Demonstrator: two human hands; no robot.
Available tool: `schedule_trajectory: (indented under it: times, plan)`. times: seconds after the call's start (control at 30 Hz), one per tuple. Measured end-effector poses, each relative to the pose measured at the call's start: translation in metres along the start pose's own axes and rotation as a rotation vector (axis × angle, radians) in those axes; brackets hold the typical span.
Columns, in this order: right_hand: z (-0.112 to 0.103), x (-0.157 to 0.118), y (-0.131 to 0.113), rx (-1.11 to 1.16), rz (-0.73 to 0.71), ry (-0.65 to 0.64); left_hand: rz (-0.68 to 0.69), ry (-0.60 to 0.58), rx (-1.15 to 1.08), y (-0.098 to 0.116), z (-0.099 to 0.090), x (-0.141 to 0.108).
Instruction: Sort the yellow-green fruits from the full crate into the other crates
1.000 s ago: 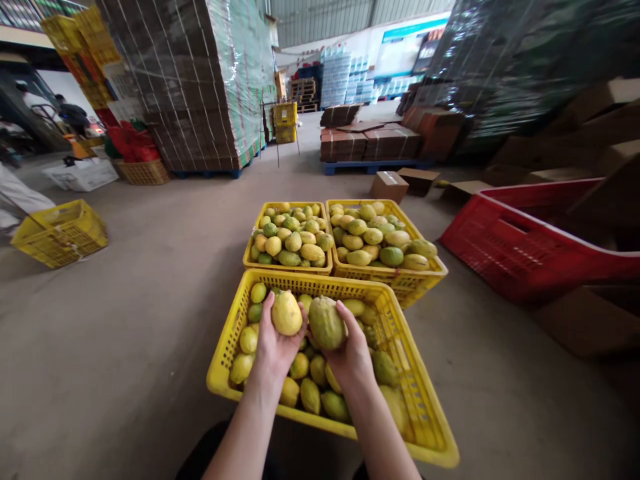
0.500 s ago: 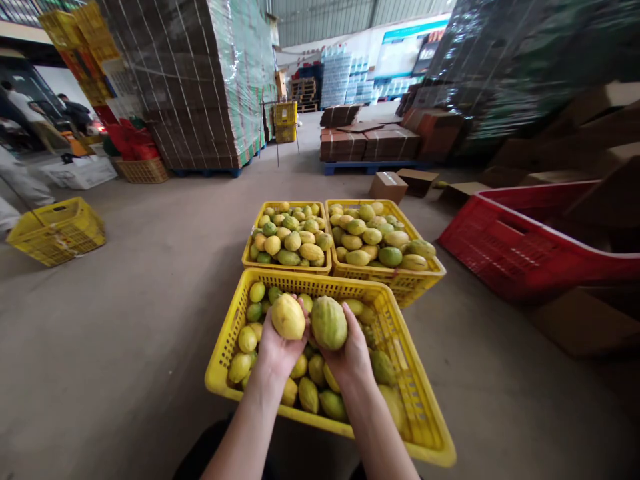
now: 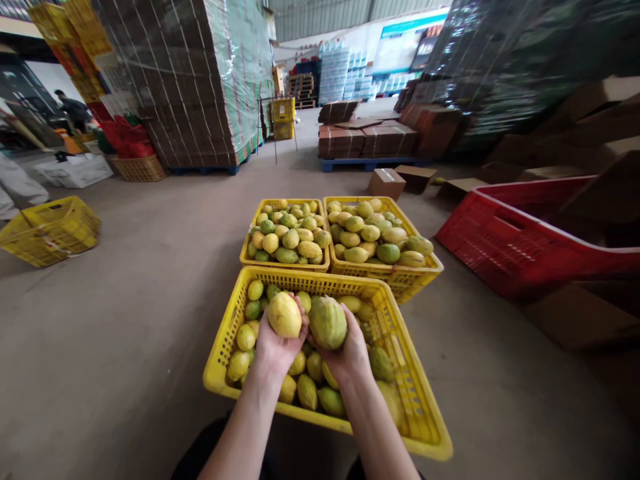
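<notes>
The left hand (image 3: 280, 343) cups a yellow fruit (image 3: 285, 315) on its palm and fingers; the right hand (image 3: 347, 347) cradles a ribbed green fruit (image 3: 327, 323). Both sit above the near crate (image 3: 435, 430).

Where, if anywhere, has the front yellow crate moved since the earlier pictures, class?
No: the front yellow crate sits as before against the back-left crate; both shifted together with the view.
</notes>
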State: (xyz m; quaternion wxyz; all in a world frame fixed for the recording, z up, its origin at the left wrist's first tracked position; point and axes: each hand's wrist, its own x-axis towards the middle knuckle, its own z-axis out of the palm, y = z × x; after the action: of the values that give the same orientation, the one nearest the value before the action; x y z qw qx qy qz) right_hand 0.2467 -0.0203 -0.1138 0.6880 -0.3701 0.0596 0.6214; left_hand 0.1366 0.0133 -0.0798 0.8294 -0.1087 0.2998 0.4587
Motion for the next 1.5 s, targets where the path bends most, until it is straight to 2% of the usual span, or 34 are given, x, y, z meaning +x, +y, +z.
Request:
schedule_trajectory:
  times: [0.1, 0.3, 0.4, 0.57, 0.73, 0.87, 1.03, 1.23, 1.4, 1.5]
  plan:
    - [0.004, -0.004, 0.0, 0.014, -0.006, 0.027, 0.012, 0.009, 0.003, -0.001, 0.002, 0.001]
    - [0.012, -0.011, -0.004, 0.042, -0.112, 0.096, 0.077, 0.035, 0.028, -0.003, 0.001, 0.005]
    - [0.013, -0.012, -0.006, 0.035, -0.109, 0.117, 0.114, 0.063, 0.09, -0.002, 0.001, 0.003]
    - [0.004, -0.005, -0.005, 0.024, -0.105, 0.039, 0.031, 0.077, 0.132, -0.002, 0.002, -0.001]
    - [-0.006, 0.007, 0.001, 0.011, -0.12, 0.0, 0.03, 0.093, 0.103, -0.002, 0.0, 0.002]
    - [-0.004, 0.008, 0.001, 0.052, -0.121, 0.016, -0.031, 0.019, 0.109, -0.002, -0.002, 0.003]
    - [0.004, 0.001, 0.0, 0.085, -0.08, 0.109, 0.057, 0.028, 0.136, -0.004, -0.002, 0.004]
    - [0.013, -0.008, -0.003, 0.11, -0.17, 0.101, 0.179, 0.115, 0.145, -0.004, 0.001, 0.005]
    - [0.019, -0.017, -0.007, 0.105, -0.147, 0.028, 0.086, 0.031, 0.122, -0.004, 0.0, 0.004]
    - [0.018, -0.015, -0.007, 0.122, -0.127, 0.044, 0.075, 0.043, 0.068, -0.005, 0.001, 0.003]
